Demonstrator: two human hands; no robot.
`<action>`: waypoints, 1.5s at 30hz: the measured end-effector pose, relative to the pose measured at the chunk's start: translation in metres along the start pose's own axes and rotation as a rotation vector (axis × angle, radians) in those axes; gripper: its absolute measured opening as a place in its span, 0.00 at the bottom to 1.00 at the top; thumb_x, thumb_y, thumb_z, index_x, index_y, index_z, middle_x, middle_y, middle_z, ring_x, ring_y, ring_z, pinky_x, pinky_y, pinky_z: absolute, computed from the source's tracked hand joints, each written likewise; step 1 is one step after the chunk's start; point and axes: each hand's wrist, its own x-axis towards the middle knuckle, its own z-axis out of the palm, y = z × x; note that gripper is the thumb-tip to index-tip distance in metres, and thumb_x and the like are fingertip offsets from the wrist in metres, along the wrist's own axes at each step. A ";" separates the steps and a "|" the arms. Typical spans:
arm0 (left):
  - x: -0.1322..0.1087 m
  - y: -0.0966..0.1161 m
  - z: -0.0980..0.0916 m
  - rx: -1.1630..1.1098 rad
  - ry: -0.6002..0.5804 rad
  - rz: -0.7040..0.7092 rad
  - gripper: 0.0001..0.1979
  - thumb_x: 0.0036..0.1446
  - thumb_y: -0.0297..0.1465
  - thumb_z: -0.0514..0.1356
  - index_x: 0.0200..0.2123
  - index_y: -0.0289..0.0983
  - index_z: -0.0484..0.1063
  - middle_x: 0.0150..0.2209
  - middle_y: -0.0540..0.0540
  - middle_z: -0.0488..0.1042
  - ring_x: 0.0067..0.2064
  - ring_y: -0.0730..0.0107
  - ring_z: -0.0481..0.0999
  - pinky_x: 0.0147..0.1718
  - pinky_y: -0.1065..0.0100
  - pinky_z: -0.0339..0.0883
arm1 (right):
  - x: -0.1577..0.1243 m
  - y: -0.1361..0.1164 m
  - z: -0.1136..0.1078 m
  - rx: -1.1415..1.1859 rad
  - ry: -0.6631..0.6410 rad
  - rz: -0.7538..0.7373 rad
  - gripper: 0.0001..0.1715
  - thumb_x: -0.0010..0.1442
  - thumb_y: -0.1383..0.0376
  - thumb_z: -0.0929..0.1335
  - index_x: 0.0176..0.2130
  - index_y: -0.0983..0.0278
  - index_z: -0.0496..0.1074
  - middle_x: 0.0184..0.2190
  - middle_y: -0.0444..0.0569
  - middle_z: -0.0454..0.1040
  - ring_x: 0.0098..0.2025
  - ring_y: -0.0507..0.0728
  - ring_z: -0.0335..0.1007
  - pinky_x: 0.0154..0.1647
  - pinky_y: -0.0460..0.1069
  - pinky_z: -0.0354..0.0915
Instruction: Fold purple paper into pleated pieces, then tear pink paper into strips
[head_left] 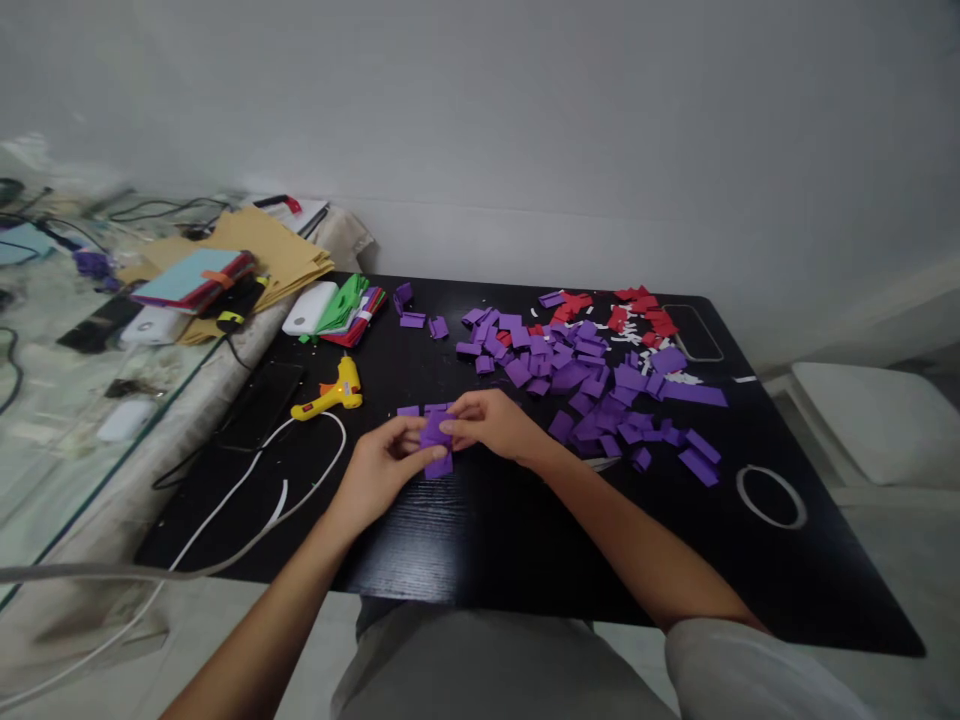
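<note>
Both hands meet over the middle of the black table [525, 540]. My left hand [379, 470] and my right hand [491, 425] pinch a small folded purple paper piece [436, 440] between their fingertips, just above the tabletop. A few more purple pieces lie right behind it. A wide scatter of purple paper pieces [592, 385] covers the table to the right of my right hand, with red paper pieces [637, 310] and white scraps at the far side.
A yellow glue gun [334, 395] with a white cable lies left of my hands. A stack of coloured sheets [349, 310], a white power bank [309, 308], a black phone [259, 405] and brown envelopes [277, 255] sit farther left. A white ring [771, 497] lies at right.
</note>
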 end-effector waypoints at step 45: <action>-0.057 -0.077 -0.021 0.589 0.205 0.568 0.12 0.69 0.30 0.62 0.54 0.42 0.76 0.58 0.42 0.78 0.59 0.58 0.79 0.60 0.54 0.74 | 0.024 -0.002 0.020 -1.119 0.108 -0.508 0.16 0.70 0.69 0.69 0.55 0.68 0.76 0.51 0.58 0.77 0.57 0.62 0.72 0.64 0.57 0.67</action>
